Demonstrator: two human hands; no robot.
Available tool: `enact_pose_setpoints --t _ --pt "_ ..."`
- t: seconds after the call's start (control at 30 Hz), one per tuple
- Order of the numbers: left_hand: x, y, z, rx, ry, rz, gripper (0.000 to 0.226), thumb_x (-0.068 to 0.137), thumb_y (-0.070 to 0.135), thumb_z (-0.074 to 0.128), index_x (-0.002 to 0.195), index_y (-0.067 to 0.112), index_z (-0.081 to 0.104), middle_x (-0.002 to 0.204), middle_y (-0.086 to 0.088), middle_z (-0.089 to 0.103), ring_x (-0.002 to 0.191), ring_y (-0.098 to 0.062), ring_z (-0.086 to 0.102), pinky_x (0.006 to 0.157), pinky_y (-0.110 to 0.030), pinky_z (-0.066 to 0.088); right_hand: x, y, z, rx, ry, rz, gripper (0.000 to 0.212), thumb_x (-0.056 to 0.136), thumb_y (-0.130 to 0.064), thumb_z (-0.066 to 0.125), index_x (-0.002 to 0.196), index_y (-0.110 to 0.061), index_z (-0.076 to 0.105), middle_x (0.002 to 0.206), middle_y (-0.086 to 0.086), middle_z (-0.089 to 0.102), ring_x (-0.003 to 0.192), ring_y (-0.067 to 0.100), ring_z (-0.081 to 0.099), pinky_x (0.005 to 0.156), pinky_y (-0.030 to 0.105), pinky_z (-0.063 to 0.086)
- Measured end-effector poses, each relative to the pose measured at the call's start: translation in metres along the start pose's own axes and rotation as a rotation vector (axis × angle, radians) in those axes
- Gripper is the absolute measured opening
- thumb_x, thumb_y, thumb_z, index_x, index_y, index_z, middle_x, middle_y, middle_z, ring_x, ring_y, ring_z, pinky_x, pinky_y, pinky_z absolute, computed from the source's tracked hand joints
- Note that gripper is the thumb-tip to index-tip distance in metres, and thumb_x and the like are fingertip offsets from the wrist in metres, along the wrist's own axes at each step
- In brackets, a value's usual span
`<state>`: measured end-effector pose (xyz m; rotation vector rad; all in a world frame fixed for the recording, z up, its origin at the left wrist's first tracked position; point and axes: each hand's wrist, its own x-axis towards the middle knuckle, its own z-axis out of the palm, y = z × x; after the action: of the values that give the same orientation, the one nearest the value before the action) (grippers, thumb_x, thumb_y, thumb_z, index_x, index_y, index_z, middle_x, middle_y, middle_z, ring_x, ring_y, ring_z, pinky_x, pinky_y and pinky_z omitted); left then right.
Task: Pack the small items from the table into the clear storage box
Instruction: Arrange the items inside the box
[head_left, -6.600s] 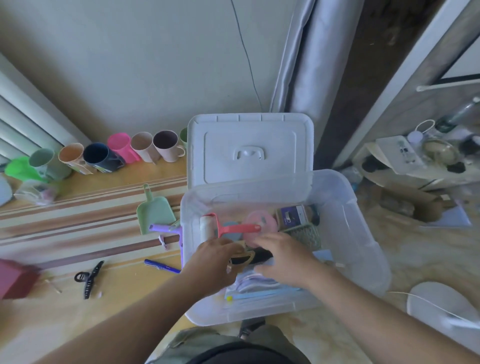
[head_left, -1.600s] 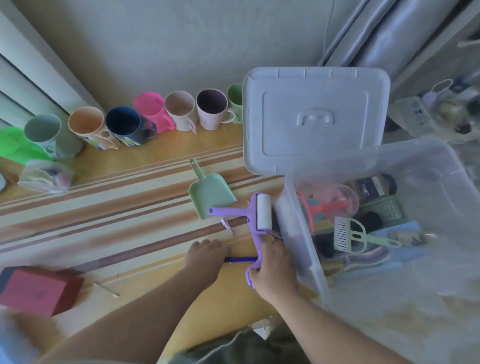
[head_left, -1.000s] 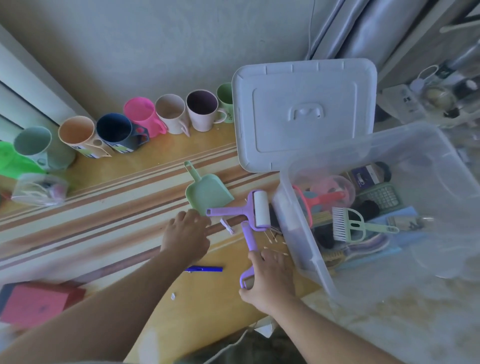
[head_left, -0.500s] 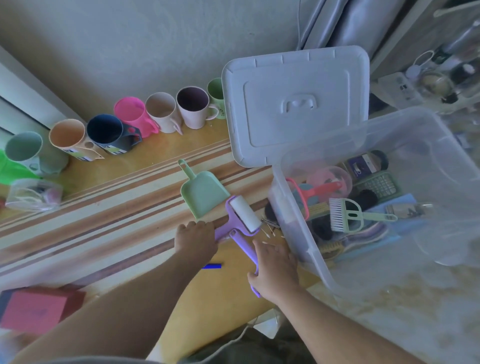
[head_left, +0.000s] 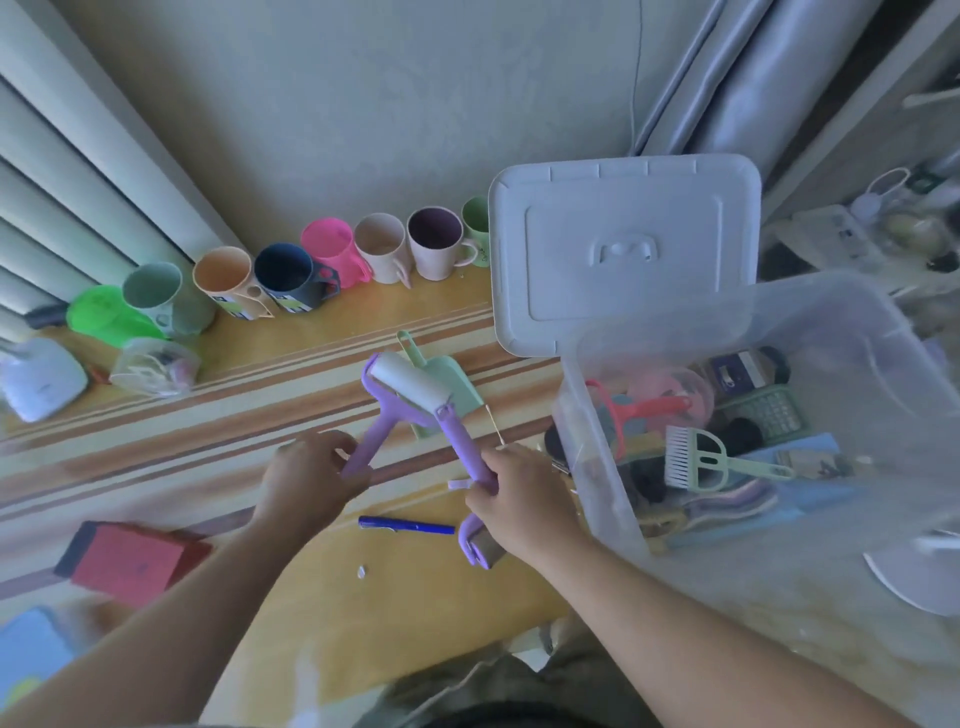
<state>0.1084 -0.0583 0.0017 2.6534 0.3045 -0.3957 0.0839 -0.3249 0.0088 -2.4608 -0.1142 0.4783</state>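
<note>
At centre frame, the left hand grips one purple lint roller by its handle and the right hand clamps a second roller: pick-up step. Next, likely carry both rightward over the clear storage box wall. A blue pen remains on the striped wooden table.

No legible text in view; the dark blue packet inside the clear storage box carries a pale label, print too blurred to read; the cup beside the lid shows small dark marks, not decipherable.
</note>
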Motion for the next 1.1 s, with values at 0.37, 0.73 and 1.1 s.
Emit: enact_pose_setpoints --t 0.37,0.73,1.1 --pt "-0.026 0.109 -0.062 -0.152 0.196 0.087 0.014 0.072 0.041 0.081 0.078 0.042 0.069 0.064 0.018 0.068 0.067 0.000 0.063 0.056 -0.024 0.044 -0.006 0.008 -0.205 -0.119 0.175 -0.380 0.030 0.100 -0.020 0.049 0.128 -0.026 0.054 0.084 -0.005 0.044 0.080 0.018 0.046 0.070 0.035 0.042" --pt "-0.053 0.277 0.015 -0.031 0.109 0.417 0.019 0.066 0.045 0.073 0.084 0.038 0.071 0.068 0.019 0.063 0.066 -0.001 0.061 0.059 -0.025 0.051 0.020 0.288 -0.239 -0.840 -0.074 -0.126 0.074 0.084 -0.014 0.073 0.146 -0.037 0.042 0.125 0.002 0.057 0.122 0.033 0.048 0.088 0.048 0.039" --pt "-0.060 0.338 0.084 0.406 -0.148 0.440 0.034 0.077 0.045 0.057 0.107 0.038 0.070 0.092 0.009 0.066 0.082 -0.022 0.065 0.065 -0.029 0.050 0.038 0.332 -0.248 -0.686 -0.084 -0.139 0.045 0.098 -0.032 0.066 0.143 -0.033 0.059 0.139 -0.008 0.060 0.147 0.027 0.036 0.108 0.055 0.029"
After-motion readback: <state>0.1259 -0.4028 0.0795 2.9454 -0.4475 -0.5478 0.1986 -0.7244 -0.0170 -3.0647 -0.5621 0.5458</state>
